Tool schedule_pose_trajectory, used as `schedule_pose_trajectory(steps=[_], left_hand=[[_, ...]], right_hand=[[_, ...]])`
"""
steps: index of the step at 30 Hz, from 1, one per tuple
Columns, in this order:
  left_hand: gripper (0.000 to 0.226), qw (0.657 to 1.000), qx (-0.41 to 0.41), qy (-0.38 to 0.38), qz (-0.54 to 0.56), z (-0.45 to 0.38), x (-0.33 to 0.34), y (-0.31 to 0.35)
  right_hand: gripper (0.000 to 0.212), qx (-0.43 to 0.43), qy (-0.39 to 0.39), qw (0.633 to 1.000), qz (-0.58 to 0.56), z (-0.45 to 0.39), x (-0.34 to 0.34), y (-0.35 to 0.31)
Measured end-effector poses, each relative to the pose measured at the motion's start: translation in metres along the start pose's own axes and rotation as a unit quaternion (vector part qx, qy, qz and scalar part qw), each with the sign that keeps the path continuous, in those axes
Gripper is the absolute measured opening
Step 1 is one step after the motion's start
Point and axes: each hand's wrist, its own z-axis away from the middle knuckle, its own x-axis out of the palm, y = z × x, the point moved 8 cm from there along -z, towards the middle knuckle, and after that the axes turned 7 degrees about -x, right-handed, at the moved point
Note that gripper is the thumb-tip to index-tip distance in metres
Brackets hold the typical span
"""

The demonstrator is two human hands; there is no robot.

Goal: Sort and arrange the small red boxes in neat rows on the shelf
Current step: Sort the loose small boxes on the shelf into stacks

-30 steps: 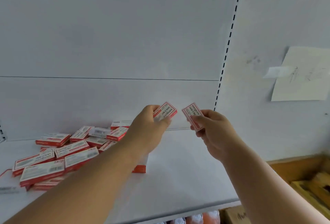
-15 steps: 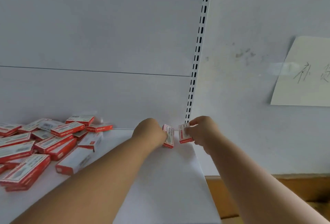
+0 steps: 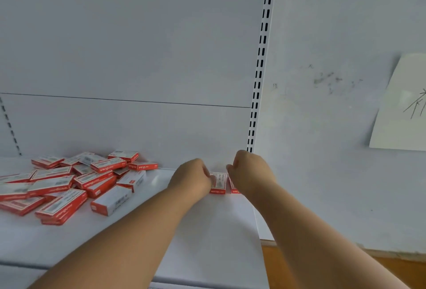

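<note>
Head view: the landmark here is the slotted upright that runs up the back wall at the shelf's right end. At its foot, in the rear corner of the shelf, two small red boxes lie flat, side by side. The left hand has its fingers curled against the left box, whose white label and red front edge show clearly. The right hand, directly below the upright's foot, is curled over the right box, of which only a red sliver shows; whether its fingers still pinch it or merely press on it cannot be told. Both boxes appear to rest on the shelf, close together with a thin gap between them.

Well to the left of the upright, the loose pile of boxes sprawls along the back wall, overlapping at all angles. A paper note hangs on the wall to the right of the upright.

The boxes look like light, stiff card cartons with smooth printed faces, likely to skid on the slick shelf if nudged. Pinching one across its long edges between thumb and fingers should hold it squarely, and gentle sideways pressure should close up the row.
</note>
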Motion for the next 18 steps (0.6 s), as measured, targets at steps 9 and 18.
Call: schedule_pose_trajectory(steps=[9, 18], left_hand=[[0.008, 0.998, 0.045, 0.035, 0.01, 0.043, -0.076, -0.076], [0.036, 0.988, 0.09, 0.05, -0.116, 0.038, -0.123, -0.146]], right_hand=[[0.023, -0.123, -0.048, 0.991, -0.027, 0.02, 0.021, -0.115], [0.05, -0.141, -0.151, 0.978, -0.037, 0.032, 0.088, -0.204]])
